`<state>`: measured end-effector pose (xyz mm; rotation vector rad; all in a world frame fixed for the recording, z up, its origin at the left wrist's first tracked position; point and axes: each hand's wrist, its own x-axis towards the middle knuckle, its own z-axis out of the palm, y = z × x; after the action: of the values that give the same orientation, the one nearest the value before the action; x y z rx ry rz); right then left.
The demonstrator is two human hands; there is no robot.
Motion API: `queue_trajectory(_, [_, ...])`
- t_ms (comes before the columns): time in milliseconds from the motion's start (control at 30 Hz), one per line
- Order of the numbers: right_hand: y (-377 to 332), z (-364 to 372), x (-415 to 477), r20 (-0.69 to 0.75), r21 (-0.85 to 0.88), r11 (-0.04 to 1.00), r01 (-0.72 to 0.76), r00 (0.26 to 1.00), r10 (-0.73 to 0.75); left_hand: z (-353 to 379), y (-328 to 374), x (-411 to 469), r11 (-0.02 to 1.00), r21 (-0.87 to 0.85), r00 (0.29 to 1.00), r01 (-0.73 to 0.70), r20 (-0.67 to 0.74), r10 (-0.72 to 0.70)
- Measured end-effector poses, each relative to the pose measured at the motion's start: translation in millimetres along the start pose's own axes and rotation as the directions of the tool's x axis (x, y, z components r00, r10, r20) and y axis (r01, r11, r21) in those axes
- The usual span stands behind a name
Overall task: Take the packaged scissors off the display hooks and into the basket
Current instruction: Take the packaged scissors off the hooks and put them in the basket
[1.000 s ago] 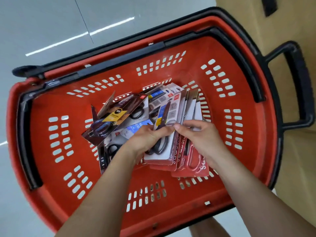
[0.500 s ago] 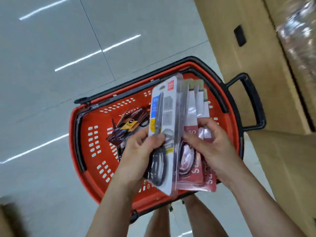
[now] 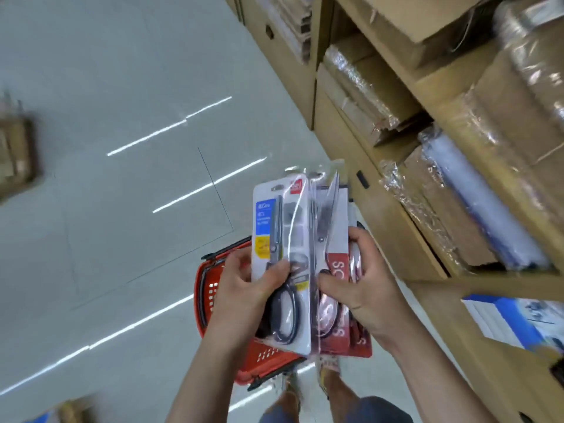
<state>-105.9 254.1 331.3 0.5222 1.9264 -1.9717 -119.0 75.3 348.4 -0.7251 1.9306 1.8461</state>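
Note:
I hold a stack of packaged scissors upright in front of me, high above the red basket (image 3: 210, 288) on the floor. My left hand (image 3: 247, 291) grips the front white-and-blue pack with black-handled scissors (image 3: 280, 239), thumb across its face. My right hand (image 3: 363, 285) grips the red-carded scissor packs (image 3: 335, 264) behind and to the right of it. The hands and packs cover most of the basket; only its left rim and lower edge show. No display hooks are in view.
Wooden shelving (image 3: 396, 209) with plastic-wrapped cardboard boxes (image 3: 366, 96) fills the right side, close to my right hand. A blue-and-white box (image 3: 512, 322) sits lower right. Grey tiled floor (image 3: 122, 148) spreads to the left. My feet stand below the basket.
Both hands have lifted the stack of scissor packs out of the basket and up toward the shelving. The view has swung up; the basket now lies far below and looks small.

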Motion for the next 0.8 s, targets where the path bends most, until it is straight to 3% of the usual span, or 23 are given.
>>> queue_trajectory(67, [-21.3, -8.9, -19.4, -0.025, 0.035, 0.999, 0.036, 0.999, -0.035, -2.6, 24.5, -18.0, 0.998, 0.050, 0.994, -0.041, -0.097, 0.046])
queue_trajectory(167, [-52.7, -22.6, -46.9, -0.083, 0.071, 0.993, 0.099, 0.992, -0.093, -10.0, 58.3, -41.2, 0.995, -0.015, 0.992, -0.094, -0.085, 0.092])
queue_trajectory(300, [-85.6, -29.4, -85.9, -0.194, 0.099, 0.977, 0.190, 0.966, -0.169, -17.5, 97.9, -72.6, 0.978, -0.159, 0.983, -0.136, 0.103, 0.154])
queue_trajectory(433, [-113.0, -24.2, -139.4, -0.326, 0.148, 0.939, 0.310, 0.912, -0.250, -27.0, 126.1, -110.8, 0.965, -0.246, 0.923, -0.088, 0.344, 0.172])
queue_trajectory(633, [-140.9, 1.4, -224.0, -0.482, 0.040, 0.847, 0.530, 0.753, -0.448, -13.7, 137.7, -176.1, 0.973, -0.159, 0.821, -0.168, 0.524, 0.228])
queue_trajectory(800, [-132.2, 0.8, -298.9, -0.649, -0.095, 0.836, 0.540, 0.604, -0.463, 5.7, 141.2, -215.3, 0.982, -0.102, 0.672, -0.162, 0.717, 0.185])
